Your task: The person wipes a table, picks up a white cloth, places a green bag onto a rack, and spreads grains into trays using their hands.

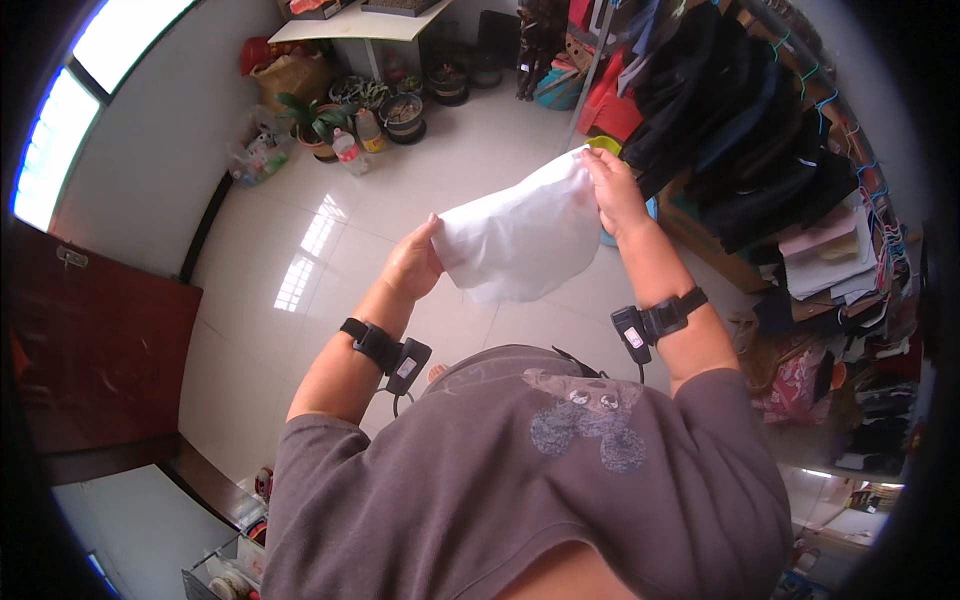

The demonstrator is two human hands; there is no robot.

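A thin white cloth or sheet (521,232), slightly translucent and creased, is stretched out in front of me above the tiled floor. My left hand (415,262) grips its left edge, thumb on top. At its upper right corner, my right hand (616,191) pinches it between thumb and fingers, held farther from my body than the left. The lower edge hangs loose in a curve. Whether it is fabric or thin plastic, I cannot tell. Fingers behind the sheet are partly hidden.
Potted plants (319,124) and plastic bottles (349,152) stand on the floor at upper left, near a bag of bottles (259,154). Dark clothes (720,112) hang from a rack at right, beside stacked papers (829,244). A dark red door (97,337) is at left.
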